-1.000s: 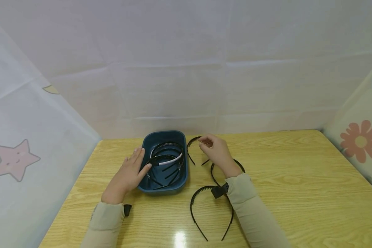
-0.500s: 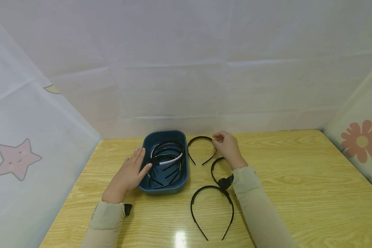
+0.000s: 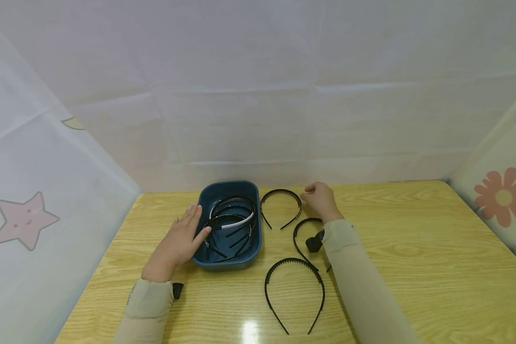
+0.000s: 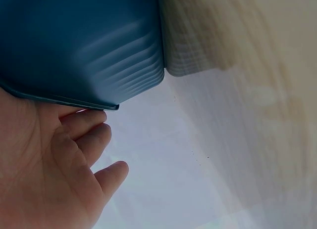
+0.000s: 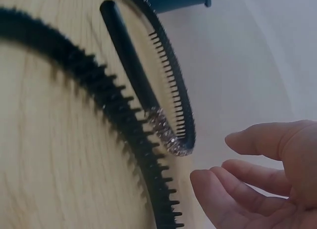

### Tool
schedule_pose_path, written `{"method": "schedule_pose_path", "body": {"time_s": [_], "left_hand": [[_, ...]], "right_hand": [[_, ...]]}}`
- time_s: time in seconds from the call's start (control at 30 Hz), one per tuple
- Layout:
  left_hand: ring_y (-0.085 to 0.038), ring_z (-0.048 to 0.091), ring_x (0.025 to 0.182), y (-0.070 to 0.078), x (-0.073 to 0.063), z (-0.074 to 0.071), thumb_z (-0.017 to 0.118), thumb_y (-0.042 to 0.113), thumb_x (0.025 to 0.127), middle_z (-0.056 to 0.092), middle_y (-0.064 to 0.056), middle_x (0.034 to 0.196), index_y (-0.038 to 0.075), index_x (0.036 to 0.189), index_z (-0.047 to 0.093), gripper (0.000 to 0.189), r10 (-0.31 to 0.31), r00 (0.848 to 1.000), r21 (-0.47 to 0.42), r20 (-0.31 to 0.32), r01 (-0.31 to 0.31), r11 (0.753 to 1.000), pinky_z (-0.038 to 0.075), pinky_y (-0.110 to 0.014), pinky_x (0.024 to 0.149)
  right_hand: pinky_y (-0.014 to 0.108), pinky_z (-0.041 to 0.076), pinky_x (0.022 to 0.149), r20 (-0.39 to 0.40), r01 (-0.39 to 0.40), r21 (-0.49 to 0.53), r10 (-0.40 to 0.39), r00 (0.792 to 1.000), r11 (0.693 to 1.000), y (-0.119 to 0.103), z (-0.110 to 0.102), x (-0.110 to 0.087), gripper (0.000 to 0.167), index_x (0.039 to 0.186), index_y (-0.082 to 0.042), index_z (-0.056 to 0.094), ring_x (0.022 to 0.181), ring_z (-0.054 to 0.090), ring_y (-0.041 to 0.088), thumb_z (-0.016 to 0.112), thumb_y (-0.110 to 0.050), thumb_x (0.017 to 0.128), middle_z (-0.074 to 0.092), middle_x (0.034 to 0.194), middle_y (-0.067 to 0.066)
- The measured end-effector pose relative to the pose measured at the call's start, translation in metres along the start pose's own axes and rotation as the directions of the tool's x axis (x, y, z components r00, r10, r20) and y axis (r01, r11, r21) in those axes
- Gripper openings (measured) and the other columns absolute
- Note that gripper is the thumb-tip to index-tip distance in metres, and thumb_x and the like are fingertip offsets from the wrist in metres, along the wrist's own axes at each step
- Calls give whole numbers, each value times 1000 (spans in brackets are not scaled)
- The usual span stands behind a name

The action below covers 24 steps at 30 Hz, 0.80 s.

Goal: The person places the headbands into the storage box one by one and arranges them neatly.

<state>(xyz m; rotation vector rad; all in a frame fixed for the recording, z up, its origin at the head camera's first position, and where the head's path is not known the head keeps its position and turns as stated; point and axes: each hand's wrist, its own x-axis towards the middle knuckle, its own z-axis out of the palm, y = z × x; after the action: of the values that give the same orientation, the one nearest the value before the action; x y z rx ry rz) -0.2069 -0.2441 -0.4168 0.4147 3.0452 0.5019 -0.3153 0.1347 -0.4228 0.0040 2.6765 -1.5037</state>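
My left hand [image 3: 176, 243] rests with straight fingers along the left rim of a dark blue plastic bin [image 3: 236, 265]. Several headbands [image 3: 223, 217], one with a white stretch, lie inside the bin. In the left wrist view, the palm touches the bin's edge. My right hand [image 3: 320, 200] is just right of a black toothed headband [image 3: 280, 191] on the table; in the right wrist view its thumb and fingers are apart, with nothing between them. That headband has a sparkly band [image 5: 166, 132] on one arm. A second black headband [image 3: 307, 220] lies partly under the right wrist.
A third black headband [image 3: 292, 261] lies near the front of the wood-grain table [image 3: 413, 248], tips toward me. White sheeting [image 3: 249, 119] stands behind the table and along both sides, with a star at left and a flower at right.
My right hand has moved right, away from the back headband, which now lies fully in sight beside the bin. The left hand stays on the rim.
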Motion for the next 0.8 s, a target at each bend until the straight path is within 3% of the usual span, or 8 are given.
{"method": "schedule_pose_path", "body": {"time_s": [0.27, 0.8], "left_hand": [[-42, 9, 154, 0, 0, 0, 37, 48, 109, 11, -25, 167, -5, 160, 14, 77, -2, 1000, 7, 1, 2, 1000, 10, -66, 120], [-42, 9, 154, 1, -1, -1, 35, 50, 109, 10, -25, 167, -5, 160, 14, 78, -9, 1000, 6, 8, 9, 1000, 10, -66, 120]], "right_hand": [[53, 51, 100, 36, -56, -67, 59, 998, 996, 4, 1, 6, 40, 130, 11, 60, 116, 62, 41, 63, -16, 101, 60, 132, 29], [41, 61, 80, 33, -64, -10, 64, 997, 998, 11, 12, 7, 27, 118, 8, 70, 92, 73, 33, 68, -7, 96, 68, 117, 26]]}}
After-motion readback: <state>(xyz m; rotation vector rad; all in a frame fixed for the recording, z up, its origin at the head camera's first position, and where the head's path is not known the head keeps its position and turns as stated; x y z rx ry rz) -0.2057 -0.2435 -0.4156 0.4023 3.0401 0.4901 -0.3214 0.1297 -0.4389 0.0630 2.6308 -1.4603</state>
